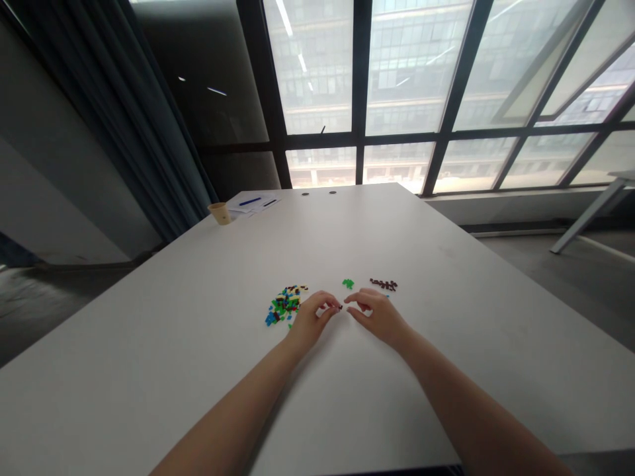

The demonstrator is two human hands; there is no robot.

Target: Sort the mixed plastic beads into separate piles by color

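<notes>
My left hand (313, 315) pinches a small dark brown piece (340, 307) between thumb and fingertips, over the white table. Just to its right, my right hand (376, 312) has thumb and index finger apart, with nothing visible between them. A mixed pile of small coloured pieces (285, 303), blue, green, red, yellow and brown, lies left of my left hand and is partly hidden by it. Beyond the hands lie a small group of green pieces (348, 283) and, further right, a cluster of dark brown pieces (384, 284). A bit of blue shows beside my right hand.
The white table (198, 317) reaches towards large windows. At its far left stand a tan cup (219, 213) and papers (238, 207) with a blue pen (250, 201) on them. A dark curtain (149, 119) hangs at the left. Another table's leg (588, 217) shows at the right.
</notes>
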